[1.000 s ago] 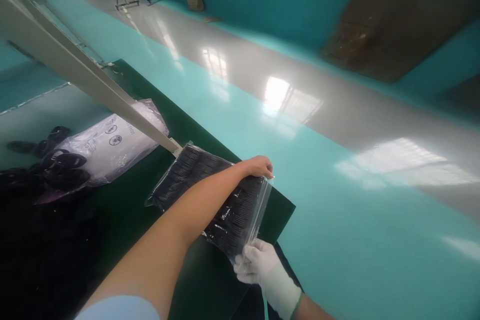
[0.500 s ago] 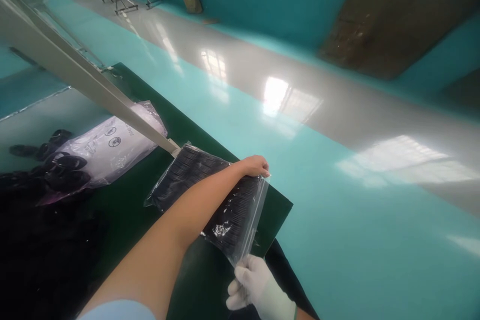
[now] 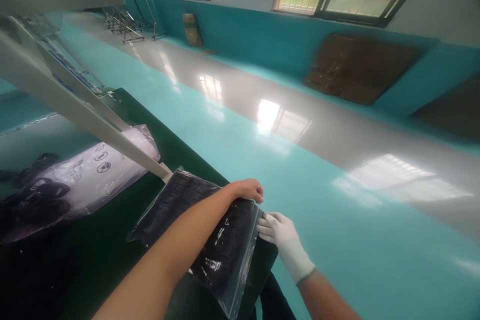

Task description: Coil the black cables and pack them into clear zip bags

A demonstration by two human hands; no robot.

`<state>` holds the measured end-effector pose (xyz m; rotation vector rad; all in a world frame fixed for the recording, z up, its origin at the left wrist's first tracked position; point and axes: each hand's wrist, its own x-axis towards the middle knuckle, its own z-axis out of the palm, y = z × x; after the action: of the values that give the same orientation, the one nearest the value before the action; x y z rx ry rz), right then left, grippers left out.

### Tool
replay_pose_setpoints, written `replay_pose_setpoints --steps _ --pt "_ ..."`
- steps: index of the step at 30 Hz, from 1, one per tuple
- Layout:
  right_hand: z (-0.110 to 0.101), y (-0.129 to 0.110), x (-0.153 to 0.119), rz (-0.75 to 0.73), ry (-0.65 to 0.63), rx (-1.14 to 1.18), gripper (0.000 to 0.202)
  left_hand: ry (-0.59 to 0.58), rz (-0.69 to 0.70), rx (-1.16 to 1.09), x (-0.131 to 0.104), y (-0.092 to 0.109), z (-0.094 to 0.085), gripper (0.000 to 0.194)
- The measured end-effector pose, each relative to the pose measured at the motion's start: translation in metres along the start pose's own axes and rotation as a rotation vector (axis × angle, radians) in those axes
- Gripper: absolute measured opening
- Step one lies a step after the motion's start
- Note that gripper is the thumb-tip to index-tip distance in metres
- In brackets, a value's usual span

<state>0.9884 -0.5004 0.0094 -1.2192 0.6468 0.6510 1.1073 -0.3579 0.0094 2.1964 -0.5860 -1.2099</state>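
Our left fingers (image 3: 259,193) pinch a corner of the resealable bag (image 3: 217,250), lying left of our gloved right fingers (image 3: 267,230); whether these grip its edge, we cannot tell. Probably slick, floppy: best pinched along its strip (image 3: 246,259).

Round signs (image 3: 104,167) mark the white bag (image 3: 117,174), its lettering (image 3: 76,172) unreadable.

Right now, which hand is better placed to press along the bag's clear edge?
Probably the right hand: its fingers are at the clear edge, while the left arm crosses the bag.
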Motion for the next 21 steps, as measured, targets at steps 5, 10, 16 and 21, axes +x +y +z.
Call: replay_pose_setpoints --steps 5,10,16,21 --pt "0.016 -0.009 0.025 0.060 -0.051 0.041 0.025 0.077 0.021 -0.038 -0.003 -0.005 -0.002 0.016" --pt "0.026 -0.010 0.032 0.047 -0.010 0.028 0.013 0.111 0.015 -0.001 0.003 -0.008 -0.001 0.021" --pt "0.026 0.020 0.013 0.135 -0.002 -0.001 0.021 0.084 0.009 0.045 0.007 -0.007 0.001 0.023" --pt "0.018 0.058 -0.019 0.266 -0.079 -0.009 0.025 0.070 0.000 0.050 0.009 -0.006 0.004 0.024"
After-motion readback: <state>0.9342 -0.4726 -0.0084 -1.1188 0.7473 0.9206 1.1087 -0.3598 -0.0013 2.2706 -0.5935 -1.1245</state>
